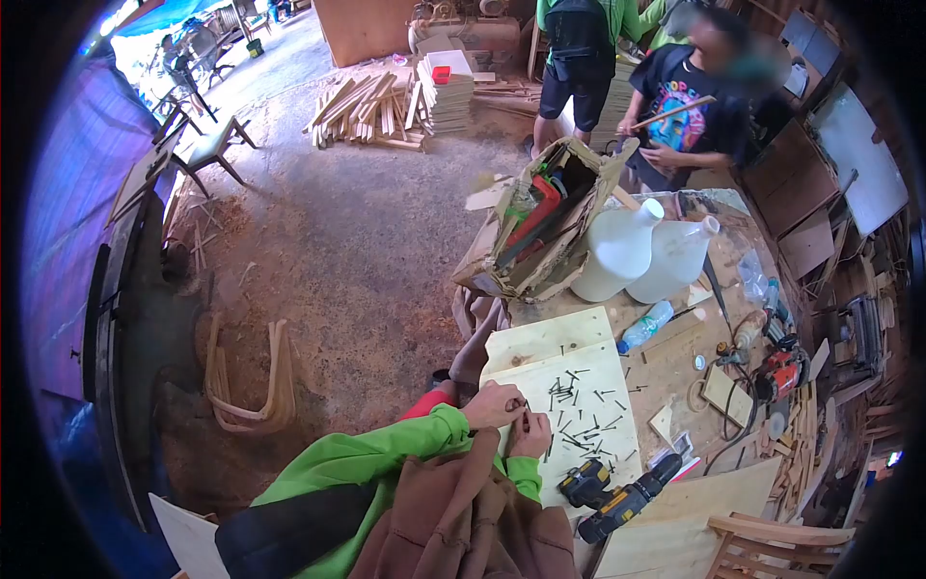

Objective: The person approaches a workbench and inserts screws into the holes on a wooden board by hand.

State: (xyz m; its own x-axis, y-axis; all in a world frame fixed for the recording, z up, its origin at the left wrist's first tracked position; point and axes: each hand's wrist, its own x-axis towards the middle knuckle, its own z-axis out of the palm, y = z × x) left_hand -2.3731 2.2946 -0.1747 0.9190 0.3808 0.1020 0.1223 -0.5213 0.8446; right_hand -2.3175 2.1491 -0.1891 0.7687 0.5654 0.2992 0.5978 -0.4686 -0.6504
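Close together at the near left edge of the pale wooden board (516, 349) are my left hand (494, 405) and my right hand (529, 436). Both have their fingers closed in a pinch, meeting at a small dark screw-like piece, mostly covered by the fingertips. Loose dark screws (582, 439) lie scattered over the board, just right of my hands, with a denser cluster farther up. A yellow-and-black cordless drill (617, 507) and another yellow-and-black power tool (585, 481) rest by the board's near right corner.
Beyond the board stand a torn cardboard box (487, 261) of tools and two white jugs (617, 253). A water bottle (644, 326) lies beside the board; a red power tool (777, 374) with a cord sits farther right. Two people stand past the table. Bent wooden frames (280, 386) lie on the floor.
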